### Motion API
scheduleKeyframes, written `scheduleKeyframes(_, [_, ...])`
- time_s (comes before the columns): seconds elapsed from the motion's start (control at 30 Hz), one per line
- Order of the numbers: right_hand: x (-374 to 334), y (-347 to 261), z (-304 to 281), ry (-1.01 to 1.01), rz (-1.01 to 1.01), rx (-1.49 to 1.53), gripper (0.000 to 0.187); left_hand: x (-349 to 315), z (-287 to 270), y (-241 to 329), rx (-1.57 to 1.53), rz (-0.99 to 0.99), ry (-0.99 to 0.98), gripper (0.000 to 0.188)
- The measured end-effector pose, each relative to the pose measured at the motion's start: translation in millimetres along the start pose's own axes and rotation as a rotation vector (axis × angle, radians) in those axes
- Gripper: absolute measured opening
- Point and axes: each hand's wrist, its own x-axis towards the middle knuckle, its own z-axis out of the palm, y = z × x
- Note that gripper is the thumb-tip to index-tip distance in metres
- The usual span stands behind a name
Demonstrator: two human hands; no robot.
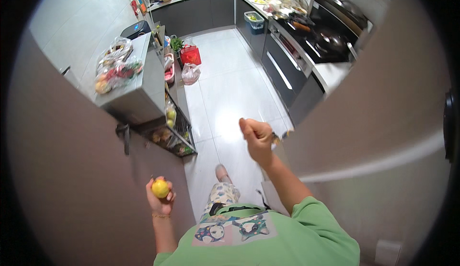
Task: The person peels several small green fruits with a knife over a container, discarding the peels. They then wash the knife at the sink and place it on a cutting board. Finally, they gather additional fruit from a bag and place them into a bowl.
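At the lower left, my left hand (154, 200) grips a round yellow fruit (160, 188), its fingers curled about the underside and far side. I cannot tell the exact kind of fruit. My right hand (258, 137) is raised out in front, right of the middle, with its fingers curled closed; the inside of the fist is hidden. Just beside that wrist shows a small dark and yellowish thing (282, 136), too blurred to name. Below, one foot in a pinkish shoe (222, 173) stands on the pale tiled floor (232, 93).
A brown door (91, 156) with a dark handle (124, 138) flanks my left, and a large smooth panel (373, 136) my right. Bags of food sit on the grey cabinet (143, 96). A plastic bag (191, 74) lies on the floor. Dark counters and a stove (326, 40) line the kitchen.
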Motion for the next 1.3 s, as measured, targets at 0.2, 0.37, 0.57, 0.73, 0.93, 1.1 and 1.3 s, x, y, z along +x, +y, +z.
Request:
scheduleKeyframes(0.2, [128,107,29,-0.045,0.204,-0.05,0.043,186,34,40,-0.057,-0.081,-0.002,0.024])
scheduleKeyframes(0.37, [187,169,-15,0.135,0.559,-0.214,0.037,363,148,65,0.227,-0.227,-0.188,0.02])
scheduleKeyframes(0.57, [263,255,-79,0.459,0.564,-0.493,0.039,559,256,110,0.129,-0.285,-0.452,0.027])
scheduleKeyframes(0.73, [406,336,-107,0.421,0.458,-0.687,0.037,684,275,168,0.098,-0.152,-0.213,0.024])
scheduleKeyframes(0.93, [628,415,-64,0.313,0.366,-0.371,0.038,775,238,256,-0.014,-0.057,0.034,0.019])
scheduleKeyframes(1.1, [779,498,-12,0.119,0.311,-0.279,0.04,873,221,310,-0.163,0.07,0.222,0.015])
scheduleKeyframes(1.3, [910,579,-4,0.267,0.409,-0.378,0.041,1086,297,384,-0.174,0.028,0.081,0.018])
